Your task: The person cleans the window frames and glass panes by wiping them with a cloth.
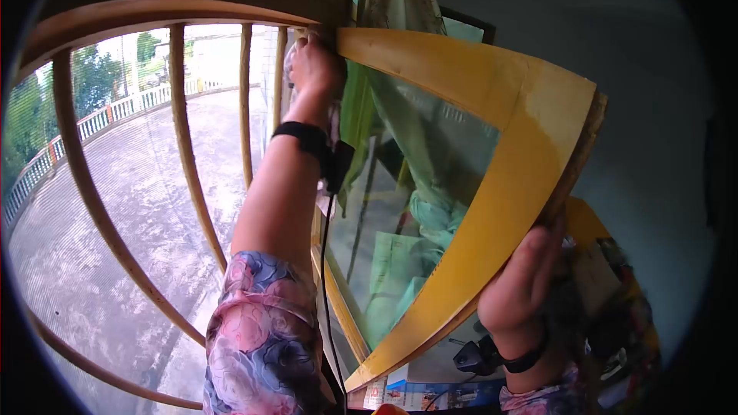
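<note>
A yellow wooden window sash (530,123) with a glass pane (423,161) stands swung inward on the right. Around its outer edge my right hand (523,277) is closed, thumb side partly hidden behind the wood. My left hand (315,65) reaches up to the top corner, where the sash meets the fixed frame (177,9). Its fingers are curled there, and a pale scrap shows beside them; what they hold is too small to make out. Both wrists wear black bands with a small device (338,165).
Vertical wooden bars (181,107) cross the opening on the left, with paved ground (123,200) and a railing (108,115) outside. Green fabric (434,215) shows through the glass. A black cable (327,300) hangs from the left wrist. Printed papers (453,396) lie below the sash.
</note>
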Tool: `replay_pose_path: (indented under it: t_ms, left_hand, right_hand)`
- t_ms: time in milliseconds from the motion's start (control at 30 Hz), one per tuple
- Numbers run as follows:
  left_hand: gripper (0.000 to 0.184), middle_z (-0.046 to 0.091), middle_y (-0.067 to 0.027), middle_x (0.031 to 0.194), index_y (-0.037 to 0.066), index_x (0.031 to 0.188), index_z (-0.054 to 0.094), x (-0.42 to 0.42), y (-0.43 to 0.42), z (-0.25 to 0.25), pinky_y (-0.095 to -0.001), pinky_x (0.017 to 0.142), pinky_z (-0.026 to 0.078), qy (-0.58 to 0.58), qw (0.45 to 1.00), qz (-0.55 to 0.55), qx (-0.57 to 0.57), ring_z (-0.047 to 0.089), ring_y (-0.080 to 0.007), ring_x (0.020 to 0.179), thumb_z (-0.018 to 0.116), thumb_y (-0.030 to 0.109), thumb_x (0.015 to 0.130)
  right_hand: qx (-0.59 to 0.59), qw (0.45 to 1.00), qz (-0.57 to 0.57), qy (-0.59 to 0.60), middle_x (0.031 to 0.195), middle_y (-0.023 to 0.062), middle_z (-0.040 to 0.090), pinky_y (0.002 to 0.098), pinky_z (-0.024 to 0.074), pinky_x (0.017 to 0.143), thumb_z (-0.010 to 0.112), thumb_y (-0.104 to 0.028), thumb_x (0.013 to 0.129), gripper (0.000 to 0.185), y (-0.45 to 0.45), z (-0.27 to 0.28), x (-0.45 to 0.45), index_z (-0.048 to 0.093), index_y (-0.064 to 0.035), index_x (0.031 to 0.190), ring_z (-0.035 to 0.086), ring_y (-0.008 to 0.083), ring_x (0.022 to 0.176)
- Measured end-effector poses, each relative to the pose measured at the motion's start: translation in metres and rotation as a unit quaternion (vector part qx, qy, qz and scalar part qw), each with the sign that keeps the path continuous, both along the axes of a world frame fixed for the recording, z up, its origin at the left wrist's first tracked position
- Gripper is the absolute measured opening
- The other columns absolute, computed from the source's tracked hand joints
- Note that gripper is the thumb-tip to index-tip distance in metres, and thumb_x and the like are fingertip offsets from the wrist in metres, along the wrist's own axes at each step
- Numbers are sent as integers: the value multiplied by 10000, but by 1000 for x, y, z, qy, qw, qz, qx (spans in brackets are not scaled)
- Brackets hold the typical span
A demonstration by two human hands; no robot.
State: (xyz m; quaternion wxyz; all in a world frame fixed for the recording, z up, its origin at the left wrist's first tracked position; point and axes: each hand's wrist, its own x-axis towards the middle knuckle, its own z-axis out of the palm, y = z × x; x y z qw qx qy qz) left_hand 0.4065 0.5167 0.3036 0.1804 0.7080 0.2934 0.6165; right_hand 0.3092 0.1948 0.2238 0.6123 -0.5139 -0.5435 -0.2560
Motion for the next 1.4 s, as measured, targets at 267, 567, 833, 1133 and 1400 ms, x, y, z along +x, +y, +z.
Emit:
replay_pose_path:
  t_ms: [267,567,833,1133,1400]
  left_hand:
    - [329,531,-215,1063,14,1026,526,-6,34,-41,-402,851,416,169,979,-109,-30,514,-332,1003,448,254,815]
    - [321,566,-248,965,1,929,566,-31,-3,-353,-442,802,420,269,913,-188,-244,537,-377,942,326,195,842]
    - [305,601,-221,860,13,799,632,-88,-21,-374,-397,713,484,532,810,-201,-146,588,-349,824,548,295,718]
    - [327,596,-245,865,0,942,577,-190,-117,-399,-410,761,458,400,859,-90,-306,584,-356,828,568,190,676]
    - [356,606,-230,827,17,952,588,-209,-136,-413,-397,771,451,208,899,-37,-383,585,-356,818,562,240,677]
  right_hand:
    - [-20,999,-39,8,1165,155,435,306,328,900,317,-340,911,539,-3,-2,-6,232,74,1246,438,210,1050]
    - [19,980,-190,49,1062,118,465,300,346,850,264,-331,935,415,31,1,-41,433,9,1104,451,192,964]
    - [28,994,-92,-45,987,91,485,274,363,793,311,-303,931,368,18,13,-24,436,12,1073,460,167,881]
    - [57,998,-12,24,932,44,505,221,369,728,386,-261,921,304,13,10,-14,425,4,1066,449,99,810]
    - [85,994,-63,-32,819,36,515,228,373,684,421,-289,912,297,17,8,-11,480,-1,949,446,99,741]
